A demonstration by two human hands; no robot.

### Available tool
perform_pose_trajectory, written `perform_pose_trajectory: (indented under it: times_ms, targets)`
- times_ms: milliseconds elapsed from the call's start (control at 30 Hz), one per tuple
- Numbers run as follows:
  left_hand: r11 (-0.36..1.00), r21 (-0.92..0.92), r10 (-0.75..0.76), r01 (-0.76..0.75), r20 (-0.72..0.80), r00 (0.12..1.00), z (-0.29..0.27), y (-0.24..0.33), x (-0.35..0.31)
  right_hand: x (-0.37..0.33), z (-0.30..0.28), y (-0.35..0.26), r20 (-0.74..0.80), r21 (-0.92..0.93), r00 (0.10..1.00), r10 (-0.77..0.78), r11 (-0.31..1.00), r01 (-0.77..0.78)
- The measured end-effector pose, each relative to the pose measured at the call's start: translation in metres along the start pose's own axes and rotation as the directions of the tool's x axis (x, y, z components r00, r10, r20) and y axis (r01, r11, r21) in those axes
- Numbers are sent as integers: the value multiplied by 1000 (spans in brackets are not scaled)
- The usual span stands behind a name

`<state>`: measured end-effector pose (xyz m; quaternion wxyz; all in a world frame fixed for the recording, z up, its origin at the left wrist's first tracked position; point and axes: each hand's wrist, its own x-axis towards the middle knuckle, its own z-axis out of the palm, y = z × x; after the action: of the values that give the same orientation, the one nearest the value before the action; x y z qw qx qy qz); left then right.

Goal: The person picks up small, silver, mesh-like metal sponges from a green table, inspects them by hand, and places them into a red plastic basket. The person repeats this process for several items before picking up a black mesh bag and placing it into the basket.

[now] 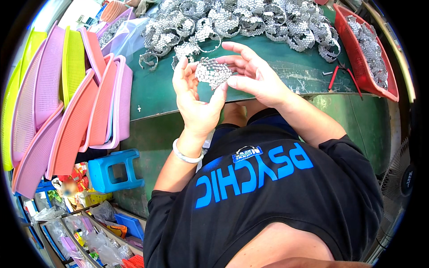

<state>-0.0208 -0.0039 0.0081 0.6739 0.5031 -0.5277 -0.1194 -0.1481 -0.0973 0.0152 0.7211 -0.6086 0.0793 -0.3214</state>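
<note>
Above the near edge of a green worktable [286,73], both my hands hold a curled silver strip of linked, scale-like metal pieces [213,73], bent into an open ring. My left hand [196,107] grips its near side with thumb and fingers, palm turned up. On the ring's right side, my right hand [259,78] pinches it between thumb and fingers. Some fingertips are hidden behind the strip. Just beyond my hands lies a large heap of similar curled silver strips [241,20]. Red-handled pliers [333,78] lie to the right, beside a small silver piece [327,73].
A red basket [389,91] holding more strips stands at the table's right end. Stacked purple, green and coral plastic baskets [73,129] crowd the left. Below them are a blue stool [117,169] and bins of bagged goods [89,232]. A fan [395,176] stands at right.
</note>
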Motion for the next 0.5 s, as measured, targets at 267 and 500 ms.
perform_pose_trajectory:
  times_ms: [267,500]
  targets:
    - [976,172,135,-130,-17,991,-2,-10,-3,2,2,2,-10,-161,1000,-5,987,4]
    - [918,302,262,-259,31,965,-2,-10,-2,4,-1,4,3,-223,1000,-15,975,15]
